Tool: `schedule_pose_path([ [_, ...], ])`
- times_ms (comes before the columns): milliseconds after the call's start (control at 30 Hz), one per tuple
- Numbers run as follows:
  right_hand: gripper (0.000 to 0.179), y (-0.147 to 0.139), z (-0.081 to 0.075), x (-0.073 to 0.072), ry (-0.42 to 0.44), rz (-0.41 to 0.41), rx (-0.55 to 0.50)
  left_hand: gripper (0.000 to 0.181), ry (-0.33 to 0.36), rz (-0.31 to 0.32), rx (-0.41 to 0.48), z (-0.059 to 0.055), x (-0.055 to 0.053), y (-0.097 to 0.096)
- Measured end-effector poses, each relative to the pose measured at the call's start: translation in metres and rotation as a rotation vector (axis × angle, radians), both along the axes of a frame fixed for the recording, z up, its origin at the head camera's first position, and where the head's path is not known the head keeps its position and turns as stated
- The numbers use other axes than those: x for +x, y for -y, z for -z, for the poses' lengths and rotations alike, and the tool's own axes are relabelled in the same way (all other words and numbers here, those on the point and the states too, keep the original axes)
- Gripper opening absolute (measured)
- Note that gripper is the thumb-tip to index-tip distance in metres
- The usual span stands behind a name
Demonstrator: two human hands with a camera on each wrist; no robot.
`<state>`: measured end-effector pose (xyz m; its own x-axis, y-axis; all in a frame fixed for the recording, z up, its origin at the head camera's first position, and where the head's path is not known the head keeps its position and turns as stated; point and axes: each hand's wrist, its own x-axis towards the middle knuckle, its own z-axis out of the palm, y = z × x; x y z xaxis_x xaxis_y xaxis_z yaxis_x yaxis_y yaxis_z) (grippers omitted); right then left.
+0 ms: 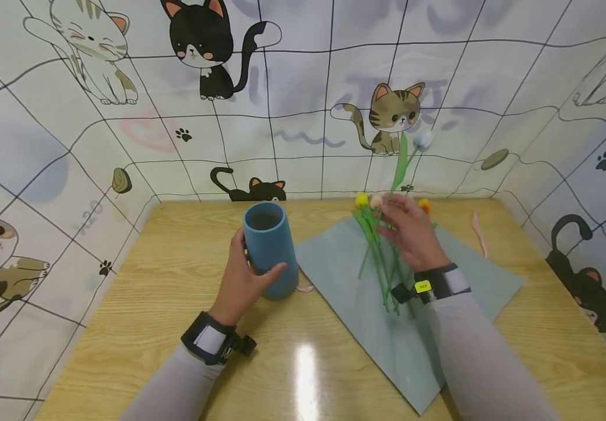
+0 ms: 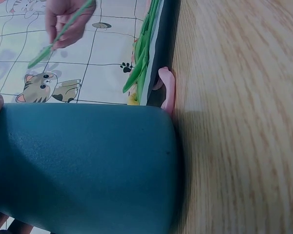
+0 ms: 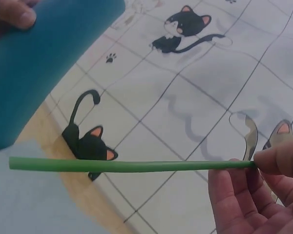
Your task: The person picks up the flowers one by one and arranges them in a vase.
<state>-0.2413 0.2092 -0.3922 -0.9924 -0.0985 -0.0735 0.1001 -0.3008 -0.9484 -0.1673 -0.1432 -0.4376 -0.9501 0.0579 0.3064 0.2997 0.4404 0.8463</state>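
Note:
A blue vase (image 1: 271, 251) stands upright on the table, and my left hand (image 1: 247, 280) grips its side with the thumb across the front. Its mouth faces up and nothing shows inside. My right hand (image 1: 410, 225) pinches the green stem (image 3: 132, 166) of a tulip between thumb and fingers, above the paper. The tulip's pale blue-white bloom (image 1: 423, 140) points up and away, while the bare stem end points toward the vase in the right wrist view. Below the right hand, several more tulips lie with their stems (image 1: 381, 269) on a grey-blue sheet of wrapping paper (image 1: 355, 327).
Yellow (image 1: 362, 200) and orange (image 1: 424, 205) blooms show at the paper's far edge. A pink ribbon (image 2: 168, 90) lies by the vase's base, and another pink strip (image 1: 478, 234) lies at the right. A cat-print curtain (image 1: 303, 134) borders the table's back and sides.

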Motion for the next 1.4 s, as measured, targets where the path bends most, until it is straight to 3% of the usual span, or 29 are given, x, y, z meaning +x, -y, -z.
schedule_pose_path([
  [400,0.025,0.041,-0.058,0.000,-0.082,-0.003,-0.273,0.109,0.009,-0.015,-0.009,0.001,0.002,0.005],
  [800,0.010,0.093,-0.098,0.001,-0.167,-0.004,-0.406,0.109,0.004,-0.011,0.000,0.002,0.001,0.004],
  [967,0.013,0.112,-0.104,0.000,-0.179,0.025,-0.406,0.108,-0.010,-0.004,-0.003,0.002,-0.001,0.003],
  [1400,0.018,0.129,-0.094,-0.005,-0.200,0.115,-0.332,0.109,0.002,-0.008,-0.010,0.000,0.000,0.000],
])
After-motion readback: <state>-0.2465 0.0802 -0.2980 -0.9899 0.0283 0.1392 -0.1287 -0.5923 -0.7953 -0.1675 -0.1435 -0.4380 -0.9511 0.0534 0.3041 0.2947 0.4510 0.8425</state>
